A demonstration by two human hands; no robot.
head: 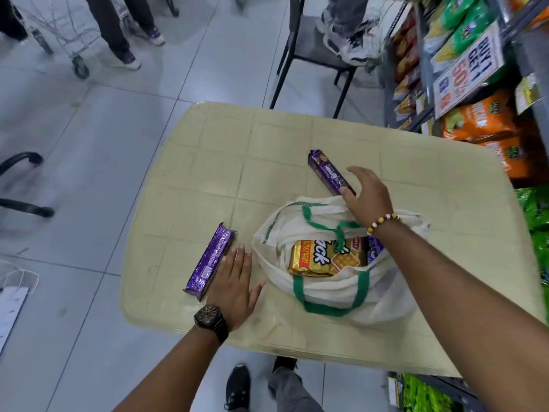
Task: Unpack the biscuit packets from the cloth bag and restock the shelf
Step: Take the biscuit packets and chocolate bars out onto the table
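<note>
Two purple biscuit packets lie out on the beige surface [208, 162], both long, slim and shiny. The near purple packet [209, 261] lies just left of the cloth bag [386, 298] with its crimped back seam up. The far purple packet [328, 171] lies angled just beyond the bag's far rim, white lettering on its face. The cloth bag is off-white with green handles and green stitching along the rim, and it is slumped open on the surface. Inside it a gold packet [323, 258] of crackers lies flat, printed in red and white with a picture of a square cracker, and a green handle is draped across it. Right of the gold one an inner purple packet [374, 246] peeks out, mostly hidden by the forearm. The left hand [234, 281] rests flat on the surface between the near purple packet and the bag, fingers straight, its little-finger edge touching the packet. The right hand [367, 197] hovers over the bag's far rim, fingers spread wide and holding nothing, one fingertip at the end of the far purple packet. Right of the bag stands the shelf [463, 93], stocked with snack bags.
</note>
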